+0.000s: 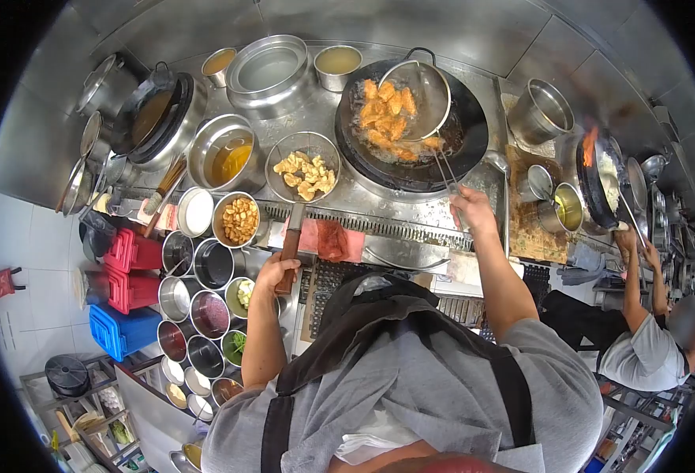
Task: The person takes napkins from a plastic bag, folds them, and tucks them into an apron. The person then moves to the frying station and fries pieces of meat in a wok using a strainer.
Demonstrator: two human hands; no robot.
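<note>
The right hand [472,211] is clasped around slim metal rods [447,173] reaching over the wok [472,118], where browned fried pieces [385,110] lie in and beside a wire strainer [436,94]; a quick jerk could splash what seems hot oil toward the wrist. The left hand [272,274] is wrapped round the wooden handle [288,256] of a mesh skimmer [328,150], and any twist might spill its pale pieces [304,175] onto the steel counter [300,117]

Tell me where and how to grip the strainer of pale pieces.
Take the strainer by its wooden handle, probably best from the near side: the handle points toward the person's body, the left hand grips it there, and the pale pieces lie beyond.
</note>
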